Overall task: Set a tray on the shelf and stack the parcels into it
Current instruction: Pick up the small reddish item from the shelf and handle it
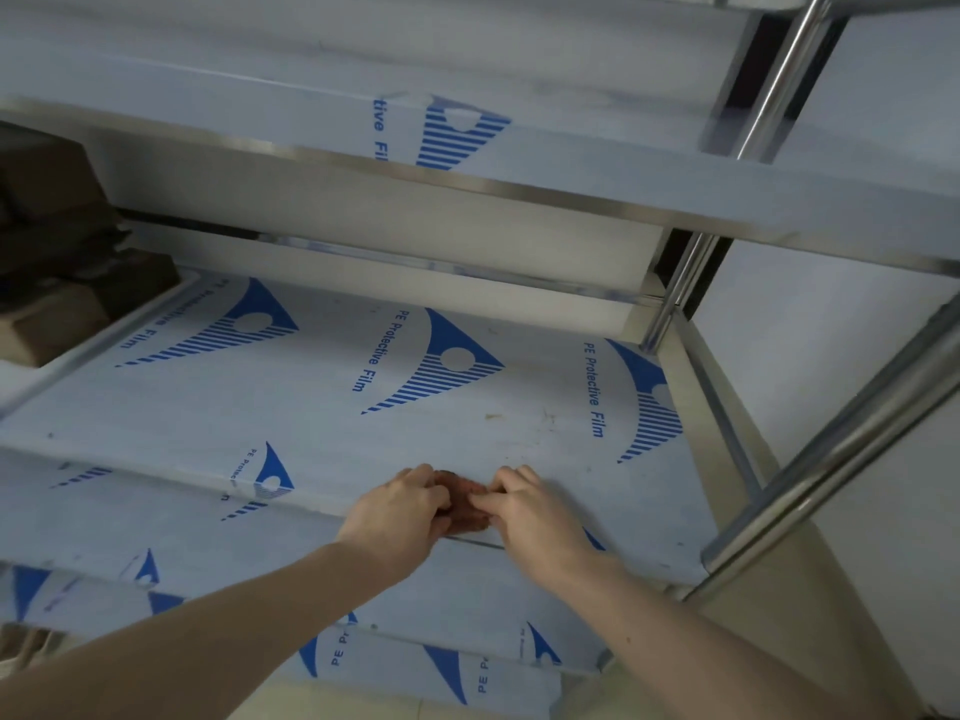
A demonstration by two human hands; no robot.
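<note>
At the far left of the shelf (pixel 467 407), deep under the upper shelf (pixel 519 163), some brown parcels (pixel 57 324) lie stacked in shadow; no writing can be read on them. To the right of them the shelf surface is covered with a pale film printed in blue. The words "PE Protective Film" (pixel 376 350) run sideways on it more than once, each beside a blue triangular logo (pixel 452 361) with stripes and a white circle. The upper shelf carries the same film, where only "tive Fil" is readable.

At the front edge of the shelf, near its middle, the left hand (pixel 400 511) and the right hand (pixel 535 511) meet around a small reddish-brown object (pixel 462 496). The fingers of both hands are curled and pinch it from either side. What this object is, I cannot tell.

At the right of the shelf a shiny metal post (pixel 685 283) stands at the back corner. A second metal bar (pixel 841 449) slants in front of it. Below the shelf, more film with "PE" printed on it is visible.
</note>
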